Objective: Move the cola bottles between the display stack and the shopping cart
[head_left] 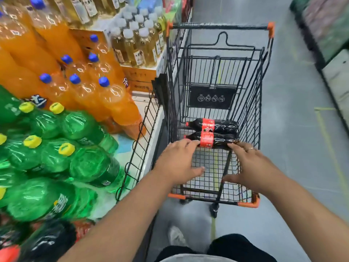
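At the far left, the display stack holds green bottles (85, 163) with yellow caps. Orange bottles (117, 103) with blue caps stand behind them, and pale yellow bottles (136, 48) with white caps stand further back. Dark cola bottles (49, 241) sit blurred in the stack's lower left corner, one showing a red cap. A black wire guard (139, 140) edges the stack, and the shopping cart (221, 26), black wire with orange corners, stands just beside it on the grey floor (294, 129). Two more cola bottles lie on their sides on the cart's basket floor, side by side and touching, with red caps pointing left and red labels facing up. These are the far bottle (221, 125) and the near bottle (219, 141). The person's left hand (177, 163) reaches into the basket with fingers fairly straight and thumb spread wide, its fingertips at the neck end of the near bottle. The right hand (251, 167) is likewise spread, and its fingertips meet the base end of the same bottle. It wears a ring (251, 148) on one finger. Neither hand is wrapped around the bottle. A white shoe (175, 236) shows below the cart, and a blurred shelf (328, 31) runs along the right edge.
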### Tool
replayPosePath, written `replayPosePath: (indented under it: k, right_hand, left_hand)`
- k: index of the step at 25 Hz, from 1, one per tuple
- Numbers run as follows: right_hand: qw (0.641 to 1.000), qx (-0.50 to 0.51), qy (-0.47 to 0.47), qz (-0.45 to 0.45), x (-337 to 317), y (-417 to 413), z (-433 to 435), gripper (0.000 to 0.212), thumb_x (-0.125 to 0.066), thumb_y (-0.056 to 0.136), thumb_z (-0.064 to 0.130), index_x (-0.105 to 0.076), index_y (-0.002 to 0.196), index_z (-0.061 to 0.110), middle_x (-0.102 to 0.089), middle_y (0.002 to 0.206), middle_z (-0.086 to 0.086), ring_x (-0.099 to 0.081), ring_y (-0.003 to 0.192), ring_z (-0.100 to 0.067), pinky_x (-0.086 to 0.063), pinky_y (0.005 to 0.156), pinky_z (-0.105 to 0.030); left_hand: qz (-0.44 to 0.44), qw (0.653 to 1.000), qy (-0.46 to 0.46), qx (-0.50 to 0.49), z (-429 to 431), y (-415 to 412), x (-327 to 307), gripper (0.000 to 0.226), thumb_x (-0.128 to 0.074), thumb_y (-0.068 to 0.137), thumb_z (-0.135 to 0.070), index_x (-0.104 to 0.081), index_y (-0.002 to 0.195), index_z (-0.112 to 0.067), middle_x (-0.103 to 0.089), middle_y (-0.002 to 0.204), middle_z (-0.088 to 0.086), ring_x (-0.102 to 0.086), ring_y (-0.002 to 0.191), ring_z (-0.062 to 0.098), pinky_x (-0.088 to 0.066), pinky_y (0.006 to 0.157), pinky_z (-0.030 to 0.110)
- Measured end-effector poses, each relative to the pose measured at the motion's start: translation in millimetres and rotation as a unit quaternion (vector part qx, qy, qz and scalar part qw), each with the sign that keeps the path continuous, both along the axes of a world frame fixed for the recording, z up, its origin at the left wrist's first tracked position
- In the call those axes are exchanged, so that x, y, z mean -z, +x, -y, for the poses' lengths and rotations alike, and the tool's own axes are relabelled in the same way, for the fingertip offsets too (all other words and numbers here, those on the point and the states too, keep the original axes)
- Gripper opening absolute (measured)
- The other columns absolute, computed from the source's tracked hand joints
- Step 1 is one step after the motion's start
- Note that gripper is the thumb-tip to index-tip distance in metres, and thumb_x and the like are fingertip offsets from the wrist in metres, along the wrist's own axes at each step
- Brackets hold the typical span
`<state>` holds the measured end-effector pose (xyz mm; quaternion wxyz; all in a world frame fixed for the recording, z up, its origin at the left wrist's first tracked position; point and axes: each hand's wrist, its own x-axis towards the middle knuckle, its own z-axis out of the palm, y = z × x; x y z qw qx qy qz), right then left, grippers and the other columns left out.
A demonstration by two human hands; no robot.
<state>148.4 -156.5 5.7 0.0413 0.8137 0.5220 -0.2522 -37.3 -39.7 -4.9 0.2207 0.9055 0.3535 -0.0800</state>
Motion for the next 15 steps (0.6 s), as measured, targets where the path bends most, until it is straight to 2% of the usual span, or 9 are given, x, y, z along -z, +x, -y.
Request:
replayPosePath:
  k: [7, 15]
  right_hand:
    - [0.999, -0.012, -0.049, -0.011, 43.2, 54.6, -50.0, 0.106, -0.072, 0.074, 0.063, -0.012, 0.155, 0.031, -0.021, 0.159, -0.007, -0.031, 0.142, -0.030, -0.036, 0.114, -0.045]
    - [0.989, -0.087, -0.113, -0.040, 111.3, 141.0, -125.1, 0.103, -0.072, 0.077, 0.059, -0.014, 0.155, 0.026, -0.022, 0.159, -0.011, -0.031, 0.141, -0.033, -0.037, 0.112, -0.047]
  left_hand:
    - [-0.025, 0.999, -0.045, -0.013, -44.9, 48.8, 33.6, 0.079, -0.060, 0.095, -0.055, -0.024, 0.158, -0.025, -0.038, 0.157, 0.002, -0.036, 0.145, 0.026, -0.033, 0.121, 0.045]
    - [-0.057, 0.989, -0.087, -0.108, -82.9, 122.1, 91.7, 0.075, -0.061, 0.097, -0.051, -0.027, 0.158, -0.026, -0.040, 0.155, 0.003, -0.038, 0.143, 0.026, -0.037, 0.113, 0.041]
